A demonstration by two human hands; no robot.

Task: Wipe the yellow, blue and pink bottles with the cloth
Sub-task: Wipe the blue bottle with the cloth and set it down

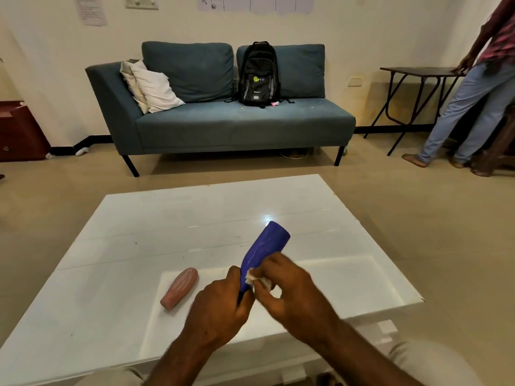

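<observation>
Fingers (234, 275) of the L hand (220, 310) are curled tight round one end of the blue bottle (266, 249), gripping it. That end is buried in the fist, so neck/cap can't be made out. Fingers (269, 267) of the R hand (289, 293) pinch a small whitish cloth (257, 278), bunched up and pressed vs the bottle's side just above the L thumb; R hand is a bit blurred. Blue bottle is held in the air over the near part of the bench (125, 246), tilted w/ its wide free end up and away. It is opaque deep blue w/ faint pale streaks along its length, so contents can't be told. Pink bottle (179, 288) lies on its side on the bench, just L of the L hand and apart from it. It is dusty pink w/ thin pale lines running lengthwise, also opaque, contents unknown. Bench top is white and glossy, w/ a light glare beyond the blue bottle. Further back is a blue-grey sofa (223, 123) w/ 2 pale pillows (150, 87) at its L end and a black backpack (259, 75) upright vs a back cushion, closed as far as visible. Far R, a person (473, 87) stands w/ a hand on a dark folding table (418, 71).
</observation>
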